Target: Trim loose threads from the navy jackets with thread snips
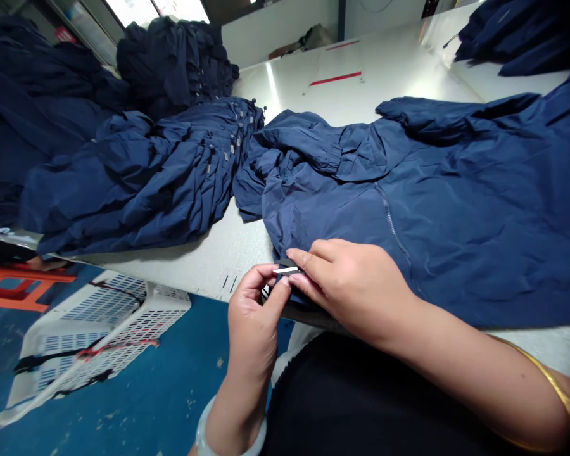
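Left hand: the left hand [254,323] is closed on the small black tab [287,270], pinching it between thumb and fingertips; a white strip crosses the tab.
Right hand: the right hand [354,291] grips the jacket's hem, with its fingers [304,266] curled just beside the tab.
Tab's place: at the lower edge of the navy jacket [437,221], between both hands, over the near edge of the white table [218,272].
Jacket: lies spread and creased on the table, its zipper [394,234] running down toward the right hand.
Arms: a pale bangle [204,437] circles the left wrist; a gold band [546,380] sits on the right arm.
Table beyond: a pile of navy jackets [137,183] lies left of the spread jacket, another pile [517,44] at the far right, and a red tape strip [335,78] marks the surface.
Floor: a white plastic crate [95,335] lies tilted on blue flooring [171,361], near an orange stool [19,288].
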`<state>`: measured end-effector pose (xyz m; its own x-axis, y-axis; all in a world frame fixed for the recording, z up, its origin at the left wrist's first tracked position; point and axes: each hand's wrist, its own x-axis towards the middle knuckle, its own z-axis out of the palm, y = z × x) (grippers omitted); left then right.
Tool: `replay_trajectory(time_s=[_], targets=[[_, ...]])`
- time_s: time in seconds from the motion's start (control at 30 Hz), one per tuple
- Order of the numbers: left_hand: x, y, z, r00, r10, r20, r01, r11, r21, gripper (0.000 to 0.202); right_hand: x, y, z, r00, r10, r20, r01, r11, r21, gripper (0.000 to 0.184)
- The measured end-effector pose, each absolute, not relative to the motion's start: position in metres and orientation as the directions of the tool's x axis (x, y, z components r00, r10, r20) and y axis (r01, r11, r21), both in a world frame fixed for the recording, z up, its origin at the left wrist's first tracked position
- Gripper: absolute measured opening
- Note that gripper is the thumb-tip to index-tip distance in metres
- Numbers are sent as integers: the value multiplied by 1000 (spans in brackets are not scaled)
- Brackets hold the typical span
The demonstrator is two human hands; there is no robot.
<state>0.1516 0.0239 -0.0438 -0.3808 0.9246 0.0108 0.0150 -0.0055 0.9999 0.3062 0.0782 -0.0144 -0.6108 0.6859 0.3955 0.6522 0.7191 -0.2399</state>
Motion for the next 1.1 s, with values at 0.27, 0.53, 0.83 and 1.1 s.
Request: replay_trajectory(time_s=[0.27, 0.53, 0.83, 1.1], targets=[[151, 26, -43, -389, 919, -63, -110, 22, 994, 17, 297, 76, 4, -629, 685, 369, 674, 716, -181, 22], [152, 27, -41, -388, 916, -99, -165, 37, 986, 18, 292, 76, 11, -625, 715, 315, 686, 695, -216, 19], [153, 27, -43, -406, 909, -96, -179, 24, 984, 19, 295, 77, 11, -629, 713, 308, 681, 697, -224, 18], [153, 28, -44, -391, 918, -70, -149, 12, 989, 16, 296, 76, 12, -641, 712, 288, 680, 700, -217, 16]])
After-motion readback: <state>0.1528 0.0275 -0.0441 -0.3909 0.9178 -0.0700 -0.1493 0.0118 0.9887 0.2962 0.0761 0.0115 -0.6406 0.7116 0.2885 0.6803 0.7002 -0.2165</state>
